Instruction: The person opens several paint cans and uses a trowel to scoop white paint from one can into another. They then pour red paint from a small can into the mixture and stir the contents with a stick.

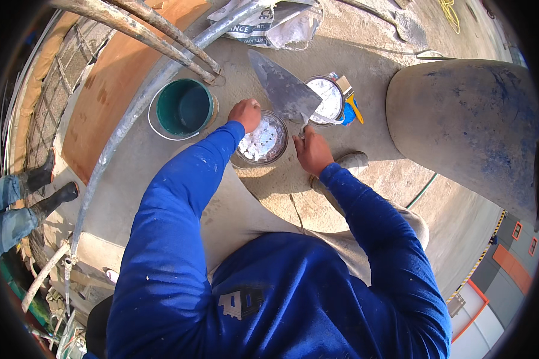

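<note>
My right hand (312, 152) is wrapped round the handle of a pointed trowel (284, 88). Its grey, stained blade points up and to the left, partly over a tin (343, 112) of white material. At the near rim of another round container (283, 154) holding lumpy white material (259, 139), my left hand (246, 115) hovers or rests with curled fingers. Whatever it may pinch is hidden. Beside the tin lies a paintbrush (354, 103) with a yellow handle. Left of my left hand stands a green bucket (205, 109) with a wire handle.
Metal scaffold poles (117, 140) cross the left side, near a brown board (111, 78). A printed bag (275, 27) lies ahead, a shovel (395, 24) beyond it. A large grey rounded column (455, 119) stands right. Another person's boots (63, 194) show at far left.
</note>
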Available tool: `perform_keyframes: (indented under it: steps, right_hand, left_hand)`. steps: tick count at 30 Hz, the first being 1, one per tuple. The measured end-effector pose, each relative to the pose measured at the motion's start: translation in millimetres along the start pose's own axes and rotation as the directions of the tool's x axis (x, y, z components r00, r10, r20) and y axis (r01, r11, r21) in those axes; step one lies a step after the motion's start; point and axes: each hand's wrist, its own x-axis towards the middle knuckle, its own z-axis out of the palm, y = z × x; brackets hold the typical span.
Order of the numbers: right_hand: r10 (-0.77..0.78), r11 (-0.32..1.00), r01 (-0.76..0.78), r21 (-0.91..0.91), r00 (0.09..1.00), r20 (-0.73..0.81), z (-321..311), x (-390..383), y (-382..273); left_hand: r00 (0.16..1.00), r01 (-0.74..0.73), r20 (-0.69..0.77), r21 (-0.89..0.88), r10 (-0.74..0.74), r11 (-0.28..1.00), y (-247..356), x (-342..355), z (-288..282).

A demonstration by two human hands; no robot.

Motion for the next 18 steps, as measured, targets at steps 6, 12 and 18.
perform_keyframes:
  steps: [6,12,18]
  right_hand:
    - [-0.176,0.979,0.179,0.094,0.984,-0.039,-4.3,16.6,28.2]
    - [0.145,0.875,-0.306,0.375,0.905,0.401,-41.2,40.2,22.4]
    - [0.165,0.785,-0.392,0.479,0.878,0.449,-39.3,43.9,35.7]
  left_hand:
    - [0.999,-0.044,-0.017,0.012,0.045,0.999,-9.3,3.0,3.1]
    - [0.997,-0.037,-0.060,0.005,0.038,0.999,-8.0,-2.5,1.2]
    - [0.999,-0.034,-0.030,-0.019,0.033,0.999,-2.2,-3.9,-2.5]
